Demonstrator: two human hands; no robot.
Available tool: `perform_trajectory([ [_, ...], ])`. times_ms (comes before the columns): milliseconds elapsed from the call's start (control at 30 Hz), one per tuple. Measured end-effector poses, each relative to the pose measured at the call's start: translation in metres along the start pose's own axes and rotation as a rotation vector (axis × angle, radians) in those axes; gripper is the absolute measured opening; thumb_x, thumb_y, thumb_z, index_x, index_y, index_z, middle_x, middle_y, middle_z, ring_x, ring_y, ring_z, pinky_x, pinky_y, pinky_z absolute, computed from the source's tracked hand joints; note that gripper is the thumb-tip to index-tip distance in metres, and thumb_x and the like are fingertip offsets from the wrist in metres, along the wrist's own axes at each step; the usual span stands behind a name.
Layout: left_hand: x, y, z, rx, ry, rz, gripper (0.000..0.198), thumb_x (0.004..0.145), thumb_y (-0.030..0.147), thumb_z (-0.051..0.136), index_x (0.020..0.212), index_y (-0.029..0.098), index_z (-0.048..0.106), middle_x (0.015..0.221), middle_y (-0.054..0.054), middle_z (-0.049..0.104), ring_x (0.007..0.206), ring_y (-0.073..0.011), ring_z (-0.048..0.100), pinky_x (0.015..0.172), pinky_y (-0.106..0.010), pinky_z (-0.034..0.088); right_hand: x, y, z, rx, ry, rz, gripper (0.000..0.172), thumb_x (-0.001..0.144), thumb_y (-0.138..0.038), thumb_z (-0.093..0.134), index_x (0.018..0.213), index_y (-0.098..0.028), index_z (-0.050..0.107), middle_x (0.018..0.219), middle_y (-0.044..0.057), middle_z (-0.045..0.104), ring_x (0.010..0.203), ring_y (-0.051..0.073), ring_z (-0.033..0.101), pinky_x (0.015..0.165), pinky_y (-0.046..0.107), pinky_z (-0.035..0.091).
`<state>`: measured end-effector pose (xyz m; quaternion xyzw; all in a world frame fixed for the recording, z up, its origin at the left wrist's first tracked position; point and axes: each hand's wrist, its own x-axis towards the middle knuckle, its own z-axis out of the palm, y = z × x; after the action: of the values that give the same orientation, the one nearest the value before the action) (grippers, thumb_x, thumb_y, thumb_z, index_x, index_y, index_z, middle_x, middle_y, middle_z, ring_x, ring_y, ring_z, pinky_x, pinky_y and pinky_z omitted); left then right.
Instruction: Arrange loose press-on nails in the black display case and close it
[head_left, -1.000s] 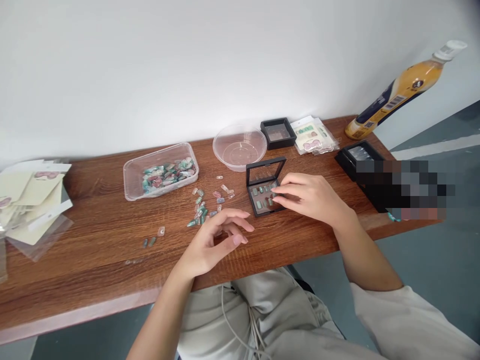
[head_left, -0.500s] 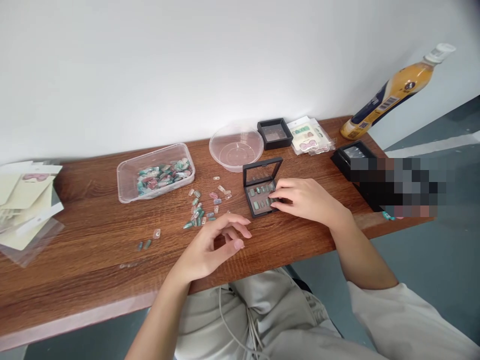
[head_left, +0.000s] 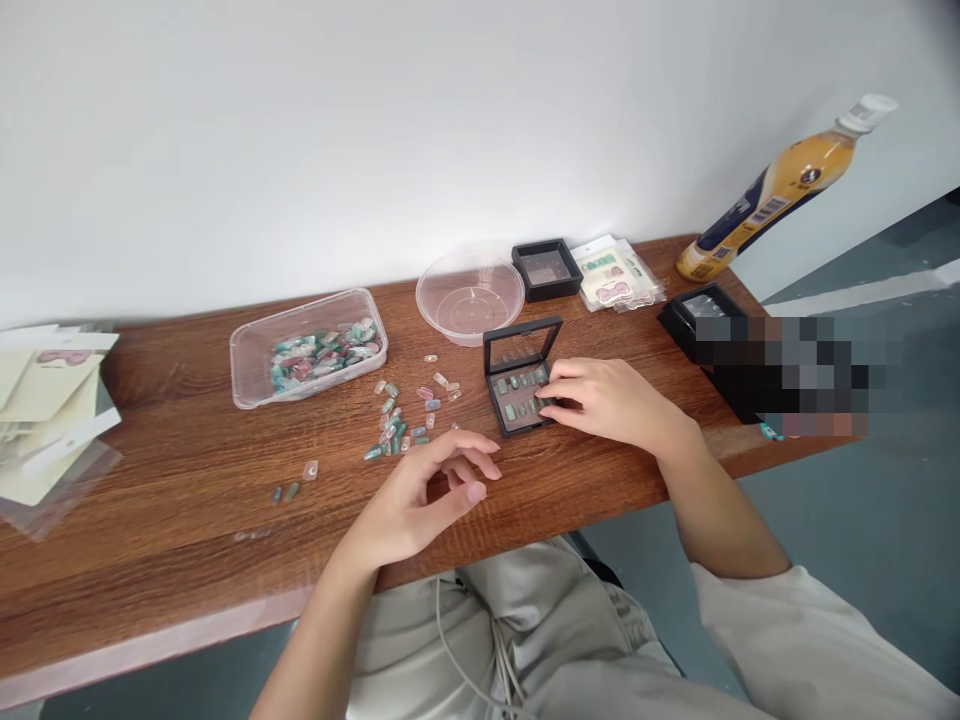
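Note:
A black box with a raised clear lid (head_left: 514, 380) lies open on the table, holding rows of green-toned press-on nails (head_left: 514, 398). My right hand (head_left: 611, 400) rests its fingertips on the right side of these nails; whether it pinches one is too small to tell. My left hand (head_left: 416, 495) hovers curled near the table's front edge, holding nothing visible. Just beyond its fingers lies a scatter of loose press-on nails (head_left: 401, 425). A clear plastic tray (head_left: 307, 348) holds a heap of similar nails.
A clear plastic bowl (head_left: 470, 295), a small black box (head_left: 547, 270) and packaged nail cards (head_left: 615, 272) stand along the wall. Another black box (head_left: 694, 320) is partly behind a pixelated patch. A bottle (head_left: 772, 190) leans at the back right; cards (head_left: 45, 420) lie at left.
The whole scene has drifted slightly left in view. My right fingertips have moved a little further over the nails in the box. My left hand has barely moved.

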<state>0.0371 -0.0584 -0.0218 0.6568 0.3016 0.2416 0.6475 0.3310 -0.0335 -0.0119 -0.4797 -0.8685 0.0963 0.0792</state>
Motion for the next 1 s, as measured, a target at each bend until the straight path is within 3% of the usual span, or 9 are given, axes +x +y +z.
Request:
perform_trajectory([
  [300,-0.0006,-0.0003,0.0001,-0.003,-0.001,0.000,0.030,0.099,0.033,0.058,0.125,0.020,0.057,0.105,-0.009,0.069,0.083,-0.0149,0.065,0.077,-0.029,0.051,-0.0016,0.0007,-0.0035,0.023,0.008,0.015,0.018,0.095,-0.032,0.067,0.108,-0.024,0.076,0.097,0.003,0.071,0.084,0.018,0.067,0.068,0.029,0.042],
  [1000,-0.0014,-0.0014,-0.0004,0.003,0.001,0.005,0.030,0.099,0.032,0.058,0.126,0.020,0.057,0.105,-0.009,0.069,0.082,-0.0147,0.065,0.077,-0.029,0.051,-0.0051,0.0089,-0.0037,0.068,0.003,0.046,0.010,0.094,-0.030,0.066,0.096,-0.023,0.072,0.088,0.001,0.070,0.077,0.016,0.063,0.067,0.028,0.040],
])
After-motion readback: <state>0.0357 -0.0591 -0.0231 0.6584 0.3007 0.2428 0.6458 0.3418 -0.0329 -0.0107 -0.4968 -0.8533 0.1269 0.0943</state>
